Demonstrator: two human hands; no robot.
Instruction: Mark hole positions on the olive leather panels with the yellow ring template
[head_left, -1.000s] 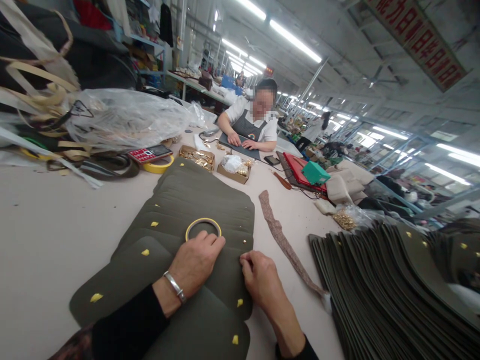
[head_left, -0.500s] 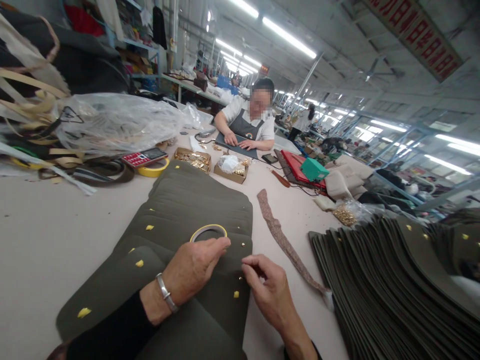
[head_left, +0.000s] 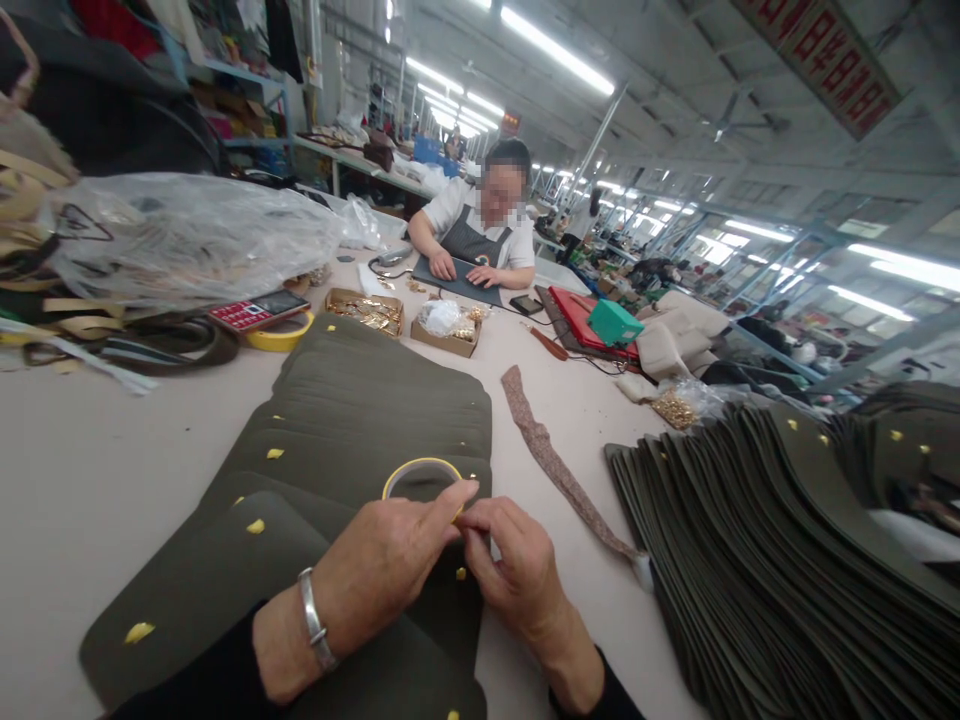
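Note:
My left hand, with a silver bracelet at the wrist, has its fingers closed on a yellow tape roll that lies on a fanned row of dark olive leather panels. My right hand is pinched at the roll's right edge, its fingertips meeting those of the left hand. Small yellow tabs mark the panels' left edges.
A thick stack of olive panels lies to the right. A patterned strap, boxes of gold hardware, a red phone and a plastic bag are on the table. A co-worker sits at the far end.
My right hand has moved left from the panel's edge to meet the left hand at the tape roll. The view has drifted so things sit slightly lower and left.

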